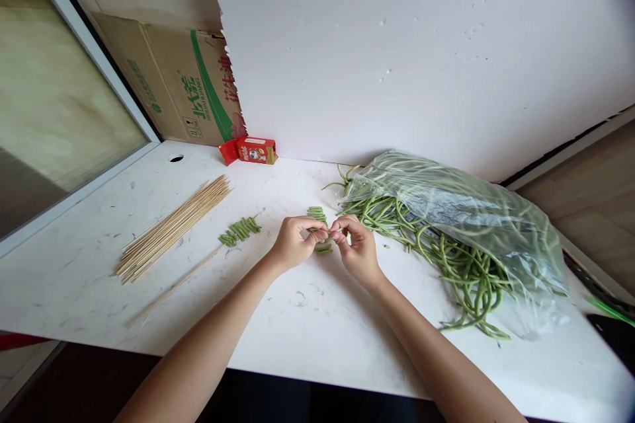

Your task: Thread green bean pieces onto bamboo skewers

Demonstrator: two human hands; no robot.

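Observation:
My left hand (296, 241) and my right hand (358, 248) meet over the middle of the white table (317, 317), fingers pinched together on a short piece of green long bean (331, 232). A small pile of cut bean pieces (317, 215) lies just behind my fingers. To the left lies a skewer threaded with bean pieces (241, 230), its stick running toward the near left. A heap of long green beans (446, 258) spills from a clear plastic bag (476, 211) at the right.
A bundle of bamboo skewers (171, 228) lies at the left. A small red carton (253, 150) and a cardboard box (178, 82) stand by the wall at the back. A glass panel (54, 106) borders the left side.

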